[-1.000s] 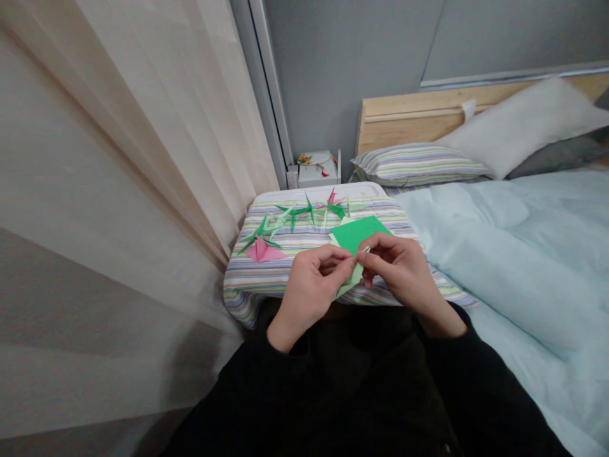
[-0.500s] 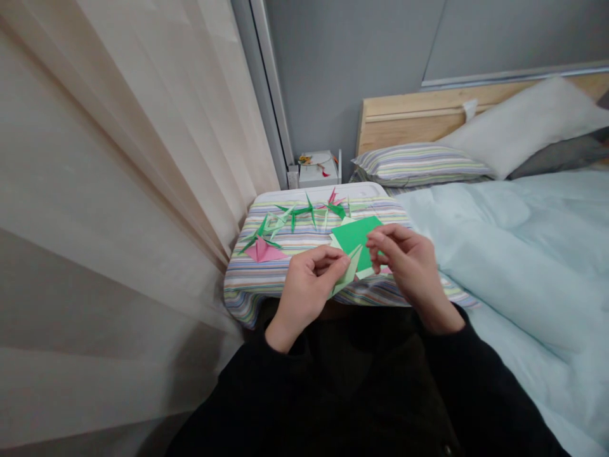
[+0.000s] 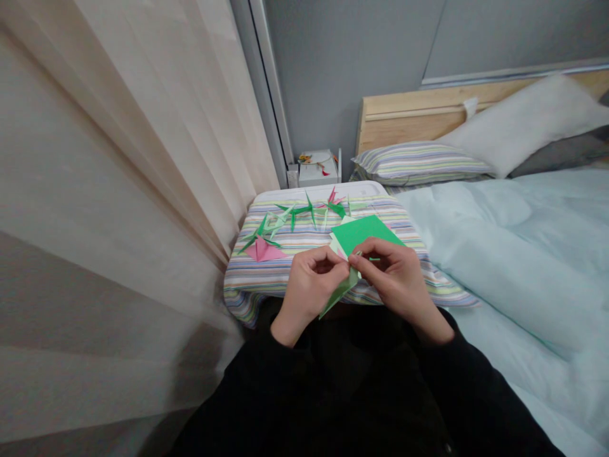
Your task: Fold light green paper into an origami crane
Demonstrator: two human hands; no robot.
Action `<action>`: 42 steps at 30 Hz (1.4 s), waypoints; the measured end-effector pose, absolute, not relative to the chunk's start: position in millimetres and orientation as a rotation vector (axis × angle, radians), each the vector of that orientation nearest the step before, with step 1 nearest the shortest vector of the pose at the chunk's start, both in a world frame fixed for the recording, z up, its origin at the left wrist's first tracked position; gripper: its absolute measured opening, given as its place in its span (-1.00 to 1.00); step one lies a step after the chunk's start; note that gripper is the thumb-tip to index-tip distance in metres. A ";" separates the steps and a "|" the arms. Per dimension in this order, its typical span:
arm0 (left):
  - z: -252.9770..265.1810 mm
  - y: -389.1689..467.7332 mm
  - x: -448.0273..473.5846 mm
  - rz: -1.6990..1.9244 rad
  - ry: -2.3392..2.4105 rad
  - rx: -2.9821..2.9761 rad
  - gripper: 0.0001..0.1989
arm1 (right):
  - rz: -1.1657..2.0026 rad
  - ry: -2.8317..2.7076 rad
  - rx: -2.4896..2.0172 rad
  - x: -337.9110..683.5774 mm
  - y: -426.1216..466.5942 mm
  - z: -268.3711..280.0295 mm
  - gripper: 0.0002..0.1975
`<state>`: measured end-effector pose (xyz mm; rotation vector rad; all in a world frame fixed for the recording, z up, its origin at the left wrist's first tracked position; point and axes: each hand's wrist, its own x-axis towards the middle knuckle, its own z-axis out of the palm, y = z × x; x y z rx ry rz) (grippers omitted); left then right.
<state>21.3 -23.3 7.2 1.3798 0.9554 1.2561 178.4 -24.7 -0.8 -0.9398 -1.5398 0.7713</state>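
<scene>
Between my two hands is a pale green folded origami paper [image 3: 340, 294], its lower point angled down toward my lap. My left hand [image 3: 311, 279] pinches it with thumb and forefinger from the left. The thumb and fingertips of my right hand [image 3: 397, 273] are closed on its upper end, close to the left fingertips. Just beyond my hands lie stacked sheets of origami paper [image 3: 364, 231], bright green on top with pale and pink edges showing. To the left on the cloth sits a pink folded paper piece [image 3: 264, 250], beside green origami cranes [image 3: 299, 210].
The small table [image 3: 280, 197] wears a striped cloth [image 3: 304, 242]. A pink crane [image 3: 332, 198] stands at its far side. A curtain [image 3: 143, 190] hangs close on the left; a bed with a pale blue quilt [image 3: 514, 254] is on the right. Behind stands a white box [image 3: 317, 170].
My right hand has moved left and down from beside the paper and now pinches its upper end. The folded paper has tilted and dropped slightly; more of the green sheet shows.
</scene>
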 end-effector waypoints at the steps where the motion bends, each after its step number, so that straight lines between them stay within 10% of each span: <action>1: 5.3 -24.0 21.0 1.247 0.961 1.372 -0.84 | 0.766 -1.520 -0.942 179.1 -24.8 -1.8 -0.87; 17: -16.9 -13.6 -2.0 1.073 1.024 1.344 -0.89 | 0.849 -1.145 -0.894 194.8 -13.5 -15.0 -0.85; 25: -28.0 -29.1 2.2 1.477 0.846 1.311 -0.23 | 0.901 -0.836 -0.854 185.1 -7.2 -19.5 -0.79; 42: -6.5 -14.3 16.8 1.549 0.948 1.645 -0.90 | 1.101 -1.085 -0.775 178.8 -29.6 -9.0 -0.76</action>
